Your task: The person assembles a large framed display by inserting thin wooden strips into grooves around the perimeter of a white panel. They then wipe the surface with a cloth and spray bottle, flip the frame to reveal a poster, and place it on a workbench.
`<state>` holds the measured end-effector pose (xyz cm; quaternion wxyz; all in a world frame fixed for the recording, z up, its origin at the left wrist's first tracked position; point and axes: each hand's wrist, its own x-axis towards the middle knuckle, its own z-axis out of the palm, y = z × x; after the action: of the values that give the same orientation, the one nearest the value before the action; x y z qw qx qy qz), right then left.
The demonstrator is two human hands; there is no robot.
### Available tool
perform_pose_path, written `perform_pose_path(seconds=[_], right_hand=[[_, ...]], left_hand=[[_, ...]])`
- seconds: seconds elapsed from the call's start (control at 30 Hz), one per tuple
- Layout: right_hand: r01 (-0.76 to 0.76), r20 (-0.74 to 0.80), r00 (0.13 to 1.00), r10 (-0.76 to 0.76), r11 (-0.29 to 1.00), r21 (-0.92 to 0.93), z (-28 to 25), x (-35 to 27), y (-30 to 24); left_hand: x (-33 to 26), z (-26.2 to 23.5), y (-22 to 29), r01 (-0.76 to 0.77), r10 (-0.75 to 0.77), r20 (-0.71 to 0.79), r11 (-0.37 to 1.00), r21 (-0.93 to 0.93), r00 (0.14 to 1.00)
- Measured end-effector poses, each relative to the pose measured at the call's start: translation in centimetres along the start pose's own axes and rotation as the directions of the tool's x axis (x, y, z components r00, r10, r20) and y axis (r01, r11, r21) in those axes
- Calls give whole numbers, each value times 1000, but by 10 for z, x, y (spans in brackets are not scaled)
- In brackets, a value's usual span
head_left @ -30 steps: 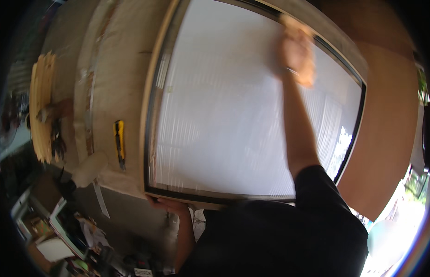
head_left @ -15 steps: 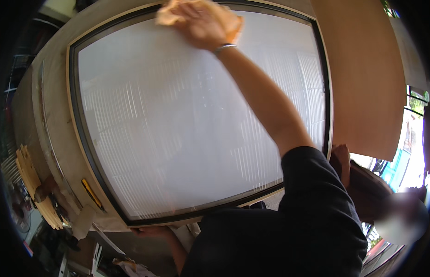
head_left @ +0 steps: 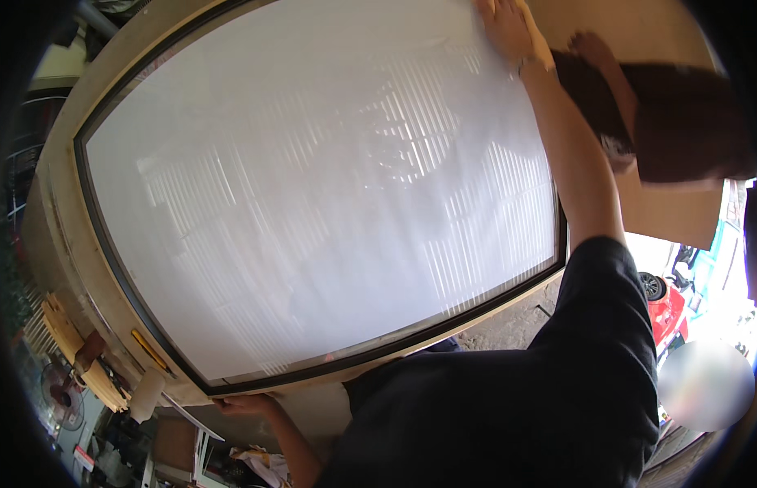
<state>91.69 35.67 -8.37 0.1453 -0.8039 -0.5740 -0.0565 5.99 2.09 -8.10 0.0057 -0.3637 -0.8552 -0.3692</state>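
Observation:
A large glossy white panel [head_left: 313, 203] in a black and wooden frame lies before me, with striped light reflected in it. My right hand [head_left: 509, 32] is stretched to its far right side, pressing a yellow-orange cloth [head_left: 537, 37] against the edge there. Fingers and cloth run partly out of the picture at the top. Down at the near left corner, my left hand [head_left: 247, 404] grips the frame's near edge. Some of its fingers are hidden under the edge.
A yellow utility knife [head_left: 149, 350] lies left of the frame, near a bundle of wood strips [head_left: 78, 350]. A co-worker's hand [head_left: 591, 47] and brown-clothed body [head_left: 687, 122] are at the right, over a brown board [head_left: 671, 211]. A fan [head_left: 61, 398] stands lower left.
My right hand has swept with the cloth from the top middle of the panel to its far right edge. The co-worker has moved farther up along the right. The whole view has shifted.

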Motion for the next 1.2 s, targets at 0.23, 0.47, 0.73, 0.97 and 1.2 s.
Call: perform_pose_path(seconds=[0.23, 0.47, 0.73, 0.97, 1.2], right_hand=[[3, 171, 985, -9, 1000, 31, -85, -265, 6], [-51, 626, 778, -49, 989, 142, -199, -443, 10], [527, 652, 415, -634, 752, 396, -180, -435, -209], [697, 406, 314, -858, 499, 515, -132, -443, -461], [727, 309, 279, -909, 411, 550, -86, -467, -661]], left_hand=[[4, 9, -20, -59, 58, -44, 998, -10, 997], [-1, 23, -15, -141, 119, -112, 966, -217, 987], [-13, -4, 0, -11, 41, 74, 928, -371, 996], [-90, -124, -54, 112, 22, 403, 945, -307, 915], [-192, -223, -230, 322, -415, 829, 897, 303, 376]])
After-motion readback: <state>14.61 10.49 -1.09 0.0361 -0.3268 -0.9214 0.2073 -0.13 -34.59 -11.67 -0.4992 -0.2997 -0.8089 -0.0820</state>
